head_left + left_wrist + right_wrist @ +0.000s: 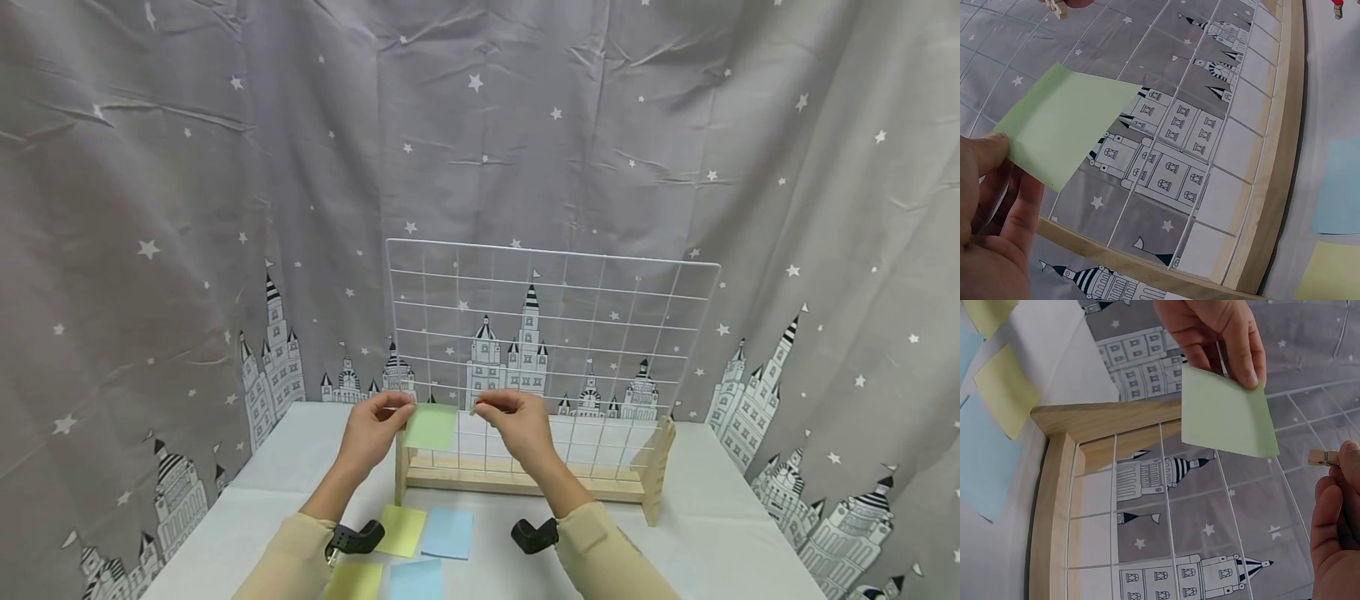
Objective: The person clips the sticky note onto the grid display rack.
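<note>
My left hand [372, 429] pinches a pale green sticky note [431, 427] by its edge, thumb on the near face. The note overlaps the lower left of a white wire grid [555, 254] and hangs flat, facing me. To the right of the note, my right hand [521, 423] holds a small wooden clothespin [1322, 457] between thumb and fingers. In the right wrist view the clothespin points toward the note, with a gap between them. A touch of red shows at the right fingertips in the head view.
A wooden base [525, 485] with side feet carries the grid. Yellow notes [402, 530] and blue notes [447, 533] lie on the white table [720, 533] in front. Another clothespin [1338, 10] with red on it lies on the table. A grey patterned curtain [480, 125] hangs behind.
</note>
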### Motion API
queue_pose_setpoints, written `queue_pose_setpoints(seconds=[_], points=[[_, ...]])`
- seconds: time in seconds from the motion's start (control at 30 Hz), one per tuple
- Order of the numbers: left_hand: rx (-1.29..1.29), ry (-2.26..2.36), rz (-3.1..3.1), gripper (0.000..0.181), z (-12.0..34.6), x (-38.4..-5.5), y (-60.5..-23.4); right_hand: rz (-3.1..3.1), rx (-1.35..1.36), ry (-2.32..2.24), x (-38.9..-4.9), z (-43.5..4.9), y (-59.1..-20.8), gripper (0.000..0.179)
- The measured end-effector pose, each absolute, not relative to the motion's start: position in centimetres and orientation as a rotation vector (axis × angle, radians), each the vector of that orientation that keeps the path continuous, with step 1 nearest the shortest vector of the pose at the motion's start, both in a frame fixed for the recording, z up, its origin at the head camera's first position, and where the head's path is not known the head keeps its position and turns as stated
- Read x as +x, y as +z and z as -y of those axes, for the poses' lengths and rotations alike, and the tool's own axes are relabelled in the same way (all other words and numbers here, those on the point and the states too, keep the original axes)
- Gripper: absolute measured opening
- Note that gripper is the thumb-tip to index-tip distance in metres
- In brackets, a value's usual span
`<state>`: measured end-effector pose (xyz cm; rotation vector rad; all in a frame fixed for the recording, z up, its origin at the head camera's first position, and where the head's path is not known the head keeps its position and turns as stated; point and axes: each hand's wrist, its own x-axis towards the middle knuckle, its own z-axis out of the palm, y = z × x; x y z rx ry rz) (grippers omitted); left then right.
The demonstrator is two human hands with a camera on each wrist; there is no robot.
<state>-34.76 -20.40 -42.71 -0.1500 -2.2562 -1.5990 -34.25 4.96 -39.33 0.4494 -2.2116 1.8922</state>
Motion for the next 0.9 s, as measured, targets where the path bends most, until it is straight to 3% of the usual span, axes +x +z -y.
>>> queue_pose_setpoints(seconds=[0.9], points=[[-0.117,-1.717,2.217,0.02,20.1,-36.0,-42.3,2.197,0.486,1.855,-35.7,-1.6,-38.1,0.01]])
